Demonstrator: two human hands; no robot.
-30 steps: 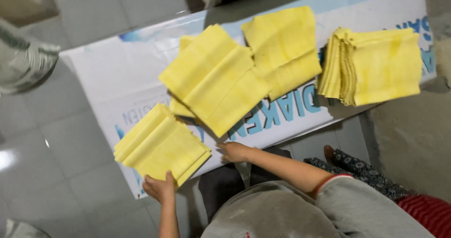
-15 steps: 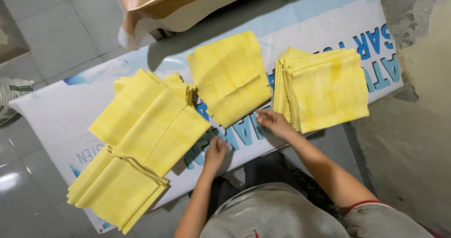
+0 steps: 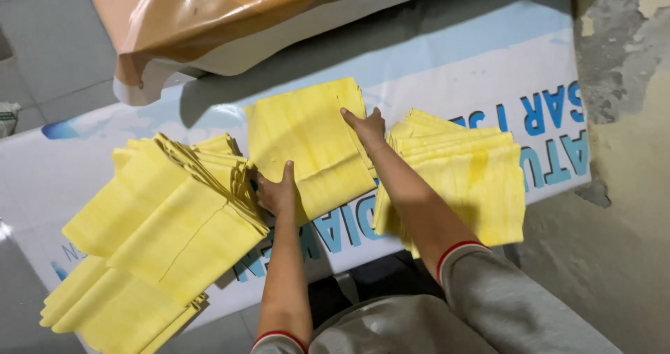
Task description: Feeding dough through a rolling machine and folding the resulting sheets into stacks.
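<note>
Hands, left (image 3: 278, 192) and right (image 3: 368, 125), on middle of three yellow bag stacks (image 3: 310, 141)

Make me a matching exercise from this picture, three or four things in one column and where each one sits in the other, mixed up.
Things:
1. middle yellow stack
2. right yellow stack
3. left yellow pile
4. orange-brown plastic bundle

Places:
A. fanned out, at the left hand's outer side
B. top of the view, beyond the stacks
C. between both hands
D. beyond the right hand and forearm

Pairs: 1-C, 2-D, 3-A, 4-B
</note>
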